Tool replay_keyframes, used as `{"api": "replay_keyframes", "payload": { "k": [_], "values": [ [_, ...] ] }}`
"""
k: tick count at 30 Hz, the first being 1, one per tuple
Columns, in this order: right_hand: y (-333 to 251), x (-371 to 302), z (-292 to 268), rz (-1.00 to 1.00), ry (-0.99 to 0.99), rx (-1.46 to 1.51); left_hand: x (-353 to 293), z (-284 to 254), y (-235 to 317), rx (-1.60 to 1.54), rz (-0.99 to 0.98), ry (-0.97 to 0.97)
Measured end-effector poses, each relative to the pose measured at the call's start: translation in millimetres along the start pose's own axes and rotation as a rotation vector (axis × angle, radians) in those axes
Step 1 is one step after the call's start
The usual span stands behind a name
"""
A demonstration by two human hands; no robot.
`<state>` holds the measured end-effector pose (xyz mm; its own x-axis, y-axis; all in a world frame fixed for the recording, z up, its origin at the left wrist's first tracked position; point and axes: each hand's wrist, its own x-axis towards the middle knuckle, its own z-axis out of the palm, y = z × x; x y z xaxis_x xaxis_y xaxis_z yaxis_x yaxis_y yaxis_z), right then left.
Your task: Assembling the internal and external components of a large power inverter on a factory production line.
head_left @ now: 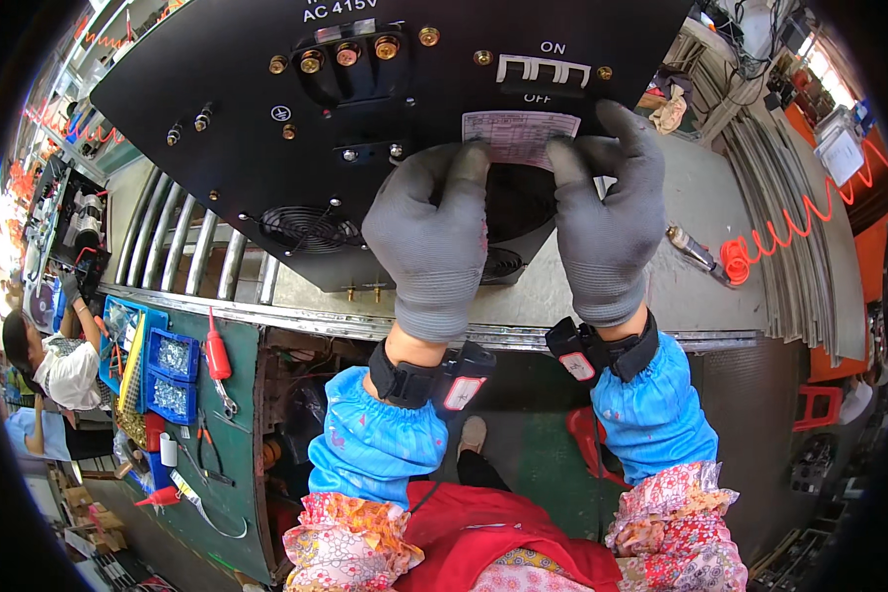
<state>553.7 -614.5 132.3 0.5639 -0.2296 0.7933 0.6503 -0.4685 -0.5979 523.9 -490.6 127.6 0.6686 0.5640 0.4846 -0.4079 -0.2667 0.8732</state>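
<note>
Item: one printed label [521, 136], whitish-pink, located on the front of the black cabinet [424, 94], just below the white switch [543, 71].

Left hand [429, 227]: grey glove, fingers curled, thumb tip at the label's lower left corner. Right hand [610, 222]: grey glove, thumb tip at the lower right corner, forefinger raised against the panel. You have both hands at the label; whether you pinch it or press it flat, one cannot tell, as the fingertips are partly hidden.

Cabinet fittings: brass terminals [347, 55], upper left of the label; round fan grille [309, 229], left of your left hand.

To your right: pneumatic driver [696, 255], lying on the metal bench [710, 202], beside a red coiled hose [809, 215].

To your left: roller conveyor [202, 247]; green table [229, 503] carrying blue bins [174, 357] of small hardware, a red bottle [217, 357] and pliers [208, 454]. Beyond these, a co-worker [69, 370].
</note>
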Motion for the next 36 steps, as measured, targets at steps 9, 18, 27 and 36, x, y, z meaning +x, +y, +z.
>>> {"api": "replay_keyframes", "payload": {
  "k": [9, 18, 27, 36],
  "values": [
    [2, -1, 1, 0.019, 0.011, 0.009, -1, 1, 0, 0.047, 0.041, 0.012],
    [3, 0, 2, -0.008, 0.007, 0.054, -1, 2, 0, 0.003, 0.029, 0.004],
    [1, -1, 1, -0.015, 0.003, -0.001, 0, 8, -4, -0.012, -0.006, 0.057],
    [4, -1, 5, -0.064, 0.032, 0.042, -1, 13, -6, 0.012, 0.085, 0.108]
  ]
}}
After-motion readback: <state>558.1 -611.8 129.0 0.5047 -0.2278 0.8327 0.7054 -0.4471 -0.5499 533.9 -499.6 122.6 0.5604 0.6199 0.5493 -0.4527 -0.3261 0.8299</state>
